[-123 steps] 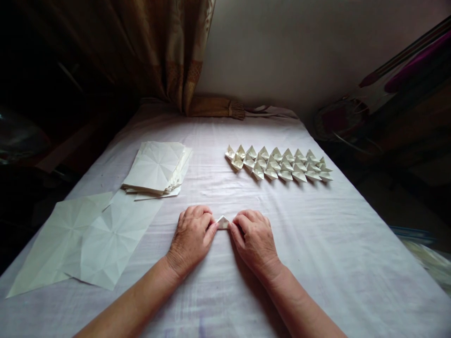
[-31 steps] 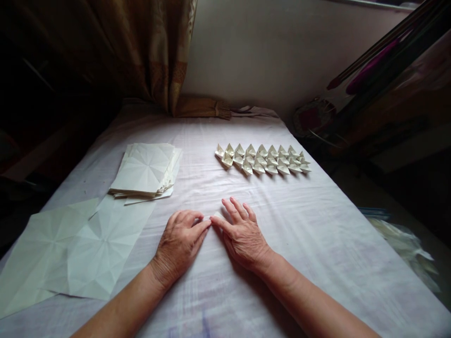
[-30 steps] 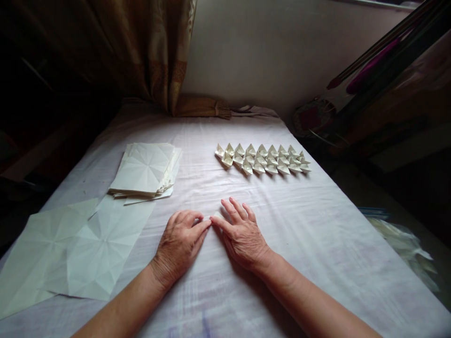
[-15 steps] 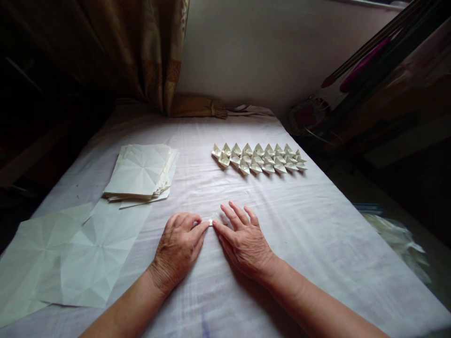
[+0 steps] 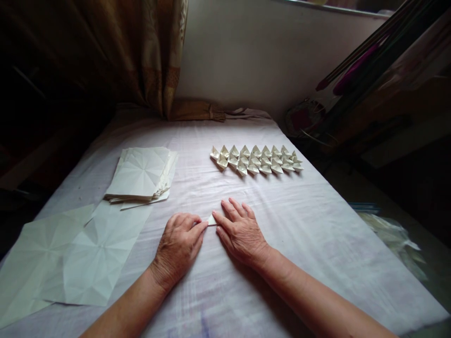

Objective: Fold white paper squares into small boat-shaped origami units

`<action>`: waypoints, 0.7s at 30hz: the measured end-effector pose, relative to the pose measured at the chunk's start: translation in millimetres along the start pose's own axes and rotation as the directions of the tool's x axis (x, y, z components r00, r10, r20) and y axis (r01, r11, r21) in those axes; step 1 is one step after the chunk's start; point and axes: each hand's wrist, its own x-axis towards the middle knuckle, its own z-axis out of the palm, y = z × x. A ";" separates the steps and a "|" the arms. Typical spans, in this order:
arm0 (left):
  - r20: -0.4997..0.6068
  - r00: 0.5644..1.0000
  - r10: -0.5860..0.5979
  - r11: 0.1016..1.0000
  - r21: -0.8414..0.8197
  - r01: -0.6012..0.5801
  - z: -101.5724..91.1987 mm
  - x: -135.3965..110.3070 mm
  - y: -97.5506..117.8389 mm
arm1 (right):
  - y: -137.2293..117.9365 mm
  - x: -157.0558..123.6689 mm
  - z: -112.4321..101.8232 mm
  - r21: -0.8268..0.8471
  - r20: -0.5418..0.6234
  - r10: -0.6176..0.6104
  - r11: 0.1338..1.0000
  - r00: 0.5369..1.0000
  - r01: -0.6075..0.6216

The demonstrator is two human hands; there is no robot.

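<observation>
On the left of the white cloth-covered desk (image 5: 310, 230), loose creased pale paper sheets (image 5: 102, 246) are overlapped, below a square stack of creased white paper (image 5: 141, 171). The small white folded-paper triangle (image 5: 211, 220), mid-desk, is pinched by the left hand (image 5: 179, 246). More of its face has just been bared; a crease is apparently being pressed. The right hand (image 5: 241, 232) is spread, index finger laid against it. Towards the right edge, rows of pointed cream paper pieces (image 5: 253, 162) are lined up.

1. The cloth-covered surface (image 5: 299, 281) is pale and wrinkled.
2. A gold-brown patterned curtain (image 5: 155, 51) hangs down to its far edge, left of the middle.
3. Fringed brown fabric (image 5: 192, 111) lies along the middle of that edge.
4. Past the right edge: a clear plastic bag (image 5: 391, 238).
5. Past the far right corner, a dim round object (image 5: 302, 117).
</observation>
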 end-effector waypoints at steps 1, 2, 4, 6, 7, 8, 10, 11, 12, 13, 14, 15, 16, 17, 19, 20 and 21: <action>-0.002 1.000 -0.006 1.000 -0.007 0.006 0.4 0.6 -0.1 | 1.5 0.3 0.3 0.011 0.008 -0.003 1.000 1.000 0.003; -0.005 1.000 -0.010 1.000 -0.010 0.010 0.8 1.6 -0.2 | 3.3 0.7 0.1 0.024 0.017 -0.007 1.000 1.000 0.006; 0.000 1.000 -0.017 1.000 0.003 0.017 1.1 4.9 -0.7 | 6.5 1.4 -0.8 0.055 0.025 -0.012 0.998 1.000 0.011; 0.029 1.000 -0.008 0.999 0.039 0.007 0.7 9.7 -1.5 | 8.5 1.5 -1.7 0.084 0.011 -0.011 0.996 1.000 0.010; 0.049 0.999 0.006 0.998 0.068 -0.009 0.3 12.4 -1.9 | 9.1 1.2 -1.8 0.097 -0.003 -0.006 0.995 1.000 0.006; 0.067 0.997 0.034 0.994 0.103 -0.041 -0.3 15.1 -2.4 | 9.5 0.5 -1.5 0.111 -0.019 -0.002 0.994 1.000 0.004; 0.102 0.988 0.115 0.975 0.181 -0.132 -1.7 20.0 -3.3 | 10.5 -1.3 0.0 0.137 -0.052 0.000 0.991 0.999 0.007; 0.121 0.980 0.159 0.959 0.218 -0.182 -2.3 21.9 -3.8 | 11.2 -2.3 1.1 0.148 -0.069 -0.006 0.989 0.998 0.017; 0.137 0.971 0.196 0.942 0.249 -0.225 -2.7 23.5 -4.1 | 12.1 -3.1 2.5 0.156 -0.090 -0.015 0.987 0.996 0.029; 0.150 0.964 0.222 0.927 0.274 -0.256 -2.8 24.6 -4.5 | 13.0 -3.6 4.0 0.162 -0.115 -0.026 0.986 0.993 0.044; 0.154 0.959 0.236 0.916 0.293 -0.273 -2.6 25.4 -4.7 | 13.9 -3.8 5.5 0.168 -0.144 -0.040 0.984 0.989 0.064; 0.150 0.959 0.241 0.911 0.305 -0.277 -2.1 25.7 -4.8 | 14.8 -3.7 6.8 0.172 -0.178 -0.057 0.981 0.982 0.088; 0.142 0.960 0.240 0.911 0.309 -0.273 -1.4 25.8 -4.7 | 15.5 -3.2 8.0 0.174 -0.218 -0.078 0.978 0.973 0.118; 0.128 0.964 0.231 0.916 0.306 -0.260 -0.4 25.7 -4.4 | 16.0 -2.6 8.9 0.178 -0.262 -0.098 0.973 0.960 0.148; 0.094 0.977 0.193 0.939 0.272 -0.211 1.3 24.9 -2.4 | 16.2 -1.4 9.7 0.200 -0.339 -0.120 0.960 0.933 0.196; 0.077 0.984 0.161 0.955 0.238 -0.175 1.9 24.3 -0.8 | 15.8 -1.1 9.5 0.227 -0.366 -0.114 0.951 0.924 0.208; 0.066 0.991 0.115 0.974 0.188 -0.126 2.2 23.6 1.2 | 15.2 -1.0 9.1 0.271 -0.380 -0.095 0.940 0.920 0.209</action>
